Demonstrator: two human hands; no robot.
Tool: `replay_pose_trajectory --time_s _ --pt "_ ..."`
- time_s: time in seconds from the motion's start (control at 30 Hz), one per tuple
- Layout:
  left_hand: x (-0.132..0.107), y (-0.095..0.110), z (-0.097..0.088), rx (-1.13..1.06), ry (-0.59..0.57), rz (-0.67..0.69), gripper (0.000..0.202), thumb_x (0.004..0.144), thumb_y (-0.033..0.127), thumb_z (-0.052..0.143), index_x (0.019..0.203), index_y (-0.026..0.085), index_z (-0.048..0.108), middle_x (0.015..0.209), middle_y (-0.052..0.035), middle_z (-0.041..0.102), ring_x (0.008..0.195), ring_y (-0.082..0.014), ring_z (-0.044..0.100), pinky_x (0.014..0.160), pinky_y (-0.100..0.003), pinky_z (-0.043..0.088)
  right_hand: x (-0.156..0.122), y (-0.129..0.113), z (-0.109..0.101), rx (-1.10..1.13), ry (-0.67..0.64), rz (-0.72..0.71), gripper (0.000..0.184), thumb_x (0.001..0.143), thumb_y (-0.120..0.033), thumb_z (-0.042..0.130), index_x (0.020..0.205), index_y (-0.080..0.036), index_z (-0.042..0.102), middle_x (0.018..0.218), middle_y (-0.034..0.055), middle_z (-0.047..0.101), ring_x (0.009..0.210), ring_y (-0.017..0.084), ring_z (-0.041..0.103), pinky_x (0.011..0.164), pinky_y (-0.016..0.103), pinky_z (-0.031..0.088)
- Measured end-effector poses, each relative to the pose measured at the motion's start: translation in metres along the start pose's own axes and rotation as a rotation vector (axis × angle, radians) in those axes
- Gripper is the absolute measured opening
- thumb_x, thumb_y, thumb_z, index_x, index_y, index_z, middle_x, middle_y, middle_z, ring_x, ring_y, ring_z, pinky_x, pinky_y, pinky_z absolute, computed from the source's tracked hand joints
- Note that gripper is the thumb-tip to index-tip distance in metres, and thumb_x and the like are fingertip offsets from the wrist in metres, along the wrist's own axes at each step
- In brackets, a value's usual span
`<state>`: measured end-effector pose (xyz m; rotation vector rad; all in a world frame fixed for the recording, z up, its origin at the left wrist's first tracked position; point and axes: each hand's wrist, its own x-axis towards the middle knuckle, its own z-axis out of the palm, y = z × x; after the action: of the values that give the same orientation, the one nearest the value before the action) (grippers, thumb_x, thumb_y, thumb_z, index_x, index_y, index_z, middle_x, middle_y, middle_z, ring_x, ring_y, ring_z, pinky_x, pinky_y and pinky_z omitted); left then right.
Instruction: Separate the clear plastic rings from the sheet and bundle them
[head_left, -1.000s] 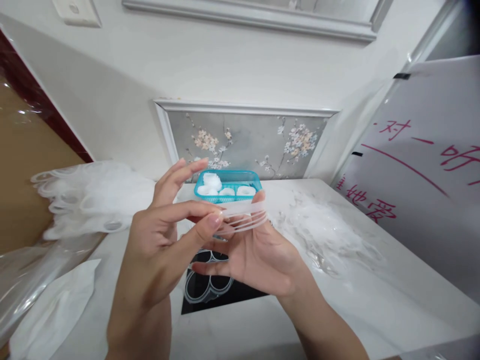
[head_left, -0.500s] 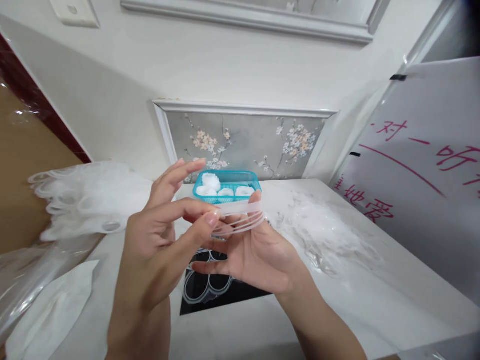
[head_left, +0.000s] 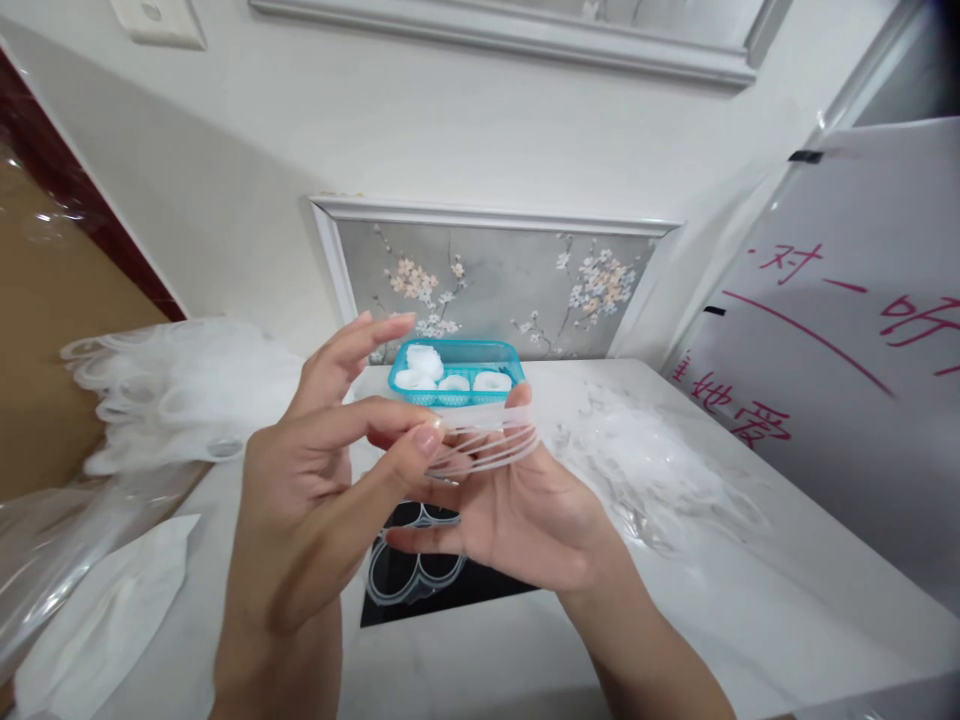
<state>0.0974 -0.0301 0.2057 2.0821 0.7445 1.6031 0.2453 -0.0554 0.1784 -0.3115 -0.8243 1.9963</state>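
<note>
Both hands are raised over a white table (head_left: pixel 750 600). My right hand (head_left: pixel 517 510) holds a small stack of thin clear plastic rings (head_left: pixel 487 440) between thumb and fingers, palm turned up. My left hand (head_left: pixel 315 490) pinches the near edge of that stack with thumb and forefinger, its other fingers lifted. Just behind the hands a teal basket (head_left: pixel 455 372) holds several white rings. Below the hands lies a black card (head_left: pixel 427 580) with clear rings on it.
A heap of clear plastic pieces (head_left: pixel 645 460) lies on the table at right. White plastic bags of rings (head_left: pixel 172 390) pile up at left. A white sheet (head_left: pixel 105 620) lies at front left. A whiteboard with red writing (head_left: pixel 840 330) leans at right, and a floral panel (head_left: pixel 495 285) stands behind.
The hands stay almost still; the ring stack fans out slightly between the fingers as my left thumb works its edge.
</note>
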Motion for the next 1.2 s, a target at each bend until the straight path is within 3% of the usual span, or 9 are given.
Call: replay_pose_trajectory --time_s 0.13,0.27,0.53,0.83,1.0,1.2 --pt "0.0 0.001 -0.002 0.001 0.004 0.009 0.015 0.081 0.017 0.065 0.073 0.028 0.071 0.121 0.0066 0.061 0.134 -0.0237 0.038 0.116 -0.047 0.029 0.001 0.001 0.0 0.001 0.015 0.011 0.063 0.078 -0.076 0.04 0.1 -0.022 0.064 0.109 0.0082 0.064 0.112 0.023 0.054 0.094 0.046 0.042" --pt "-0.001 0.0 -0.002 0.003 0.016 0.007 0.012 0.079 0.017 0.066 0.074 0.027 0.071 0.129 0.0058 0.057 0.134 -0.025 0.037 0.115 -0.05 0.028 0.002 0.001 -0.001 -0.012 0.017 0.016 0.064 0.077 -0.077 0.041 0.102 -0.022 0.063 0.11 0.0086 0.063 0.112 0.023 0.054 0.094 0.046 0.043" --pt "-0.002 0.011 0.007 0.031 0.12 -0.011 0.015 0.079 0.016 0.062 0.071 0.026 0.07 0.119 0.0043 0.062 0.129 -0.0247 0.043 0.113 -0.048 0.031 0.001 0.002 -0.003 -0.007 -0.011 0.011 0.062 0.077 -0.075 0.044 0.106 -0.023 0.063 0.11 0.007 0.064 0.111 0.022 0.055 0.094 0.045 0.043" --pt "0.0 0.004 -0.004 0.041 0.016 0.032 0.016 0.078 0.017 0.064 0.074 0.03 0.073 0.089 0.0022 0.069 0.128 -0.0245 0.045 0.112 -0.046 0.033 0.002 0.004 -0.002 -0.004 -0.012 0.012 0.064 0.078 -0.075 0.042 0.106 -0.022 0.063 0.108 0.0075 0.064 0.106 0.021 0.057 0.094 0.045 0.042" --pt "-0.001 0.005 -0.004 0.057 0.08 0.012 0.015 0.077 0.017 0.065 0.076 0.031 0.074 0.105 0.0045 0.067 0.126 -0.0245 0.047 0.112 -0.045 0.032 0.002 0.004 -0.004 0.009 -0.022 0.019 0.062 0.079 -0.074 0.041 0.105 -0.022 0.063 0.109 0.0066 0.064 0.105 0.021 0.057 0.095 0.044 0.042" --pt "-0.002 0.001 -0.007 0.061 0.067 0.086 0.019 0.074 0.013 0.068 0.081 0.029 0.076 0.125 0.0046 0.06 0.126 -0.0247 0.047 0.111 -0.043 0.034 0.003 0.004 -0.005 -0.015 -0.019 0.023 0.062 0.077 -0.076 0.043 0.104 -0.024 0.063 0.11 0.0061 0.064 0.109 0.022 0.056 0.096 0.045 0.042"
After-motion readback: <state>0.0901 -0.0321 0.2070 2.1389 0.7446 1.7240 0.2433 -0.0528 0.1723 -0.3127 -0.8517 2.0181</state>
